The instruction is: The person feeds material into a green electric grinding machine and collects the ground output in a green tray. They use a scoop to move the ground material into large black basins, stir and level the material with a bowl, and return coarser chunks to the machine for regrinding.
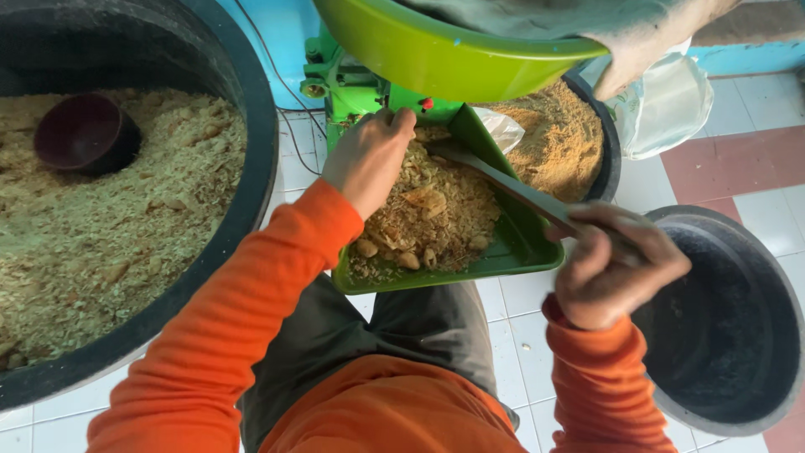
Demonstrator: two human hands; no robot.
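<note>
A green feed tray [511, 252] of a green machine [352, 88] holds a heap of brown crumbly chunks [428, 214]. My left hand [369, 159] rests on the upper left of that heap near the machine's inlet, fingers curled, touching the crumbs. My right hand [612, 264] grips the handle of a long grey flat stick [503, 180], whose far end lies in the heap near the inlet. Both arms wear orange sleeves.
A big black tub [251, 168] of pale crumbly meal with a dark bowl [84, 134] in it stands at left. A black tub [604, 159] of finer brown meal sits behind the tray. Another dark tub [729, 335] stands at right on the tiled floor. A green basin [436, 59] hangs overhead.
</note>
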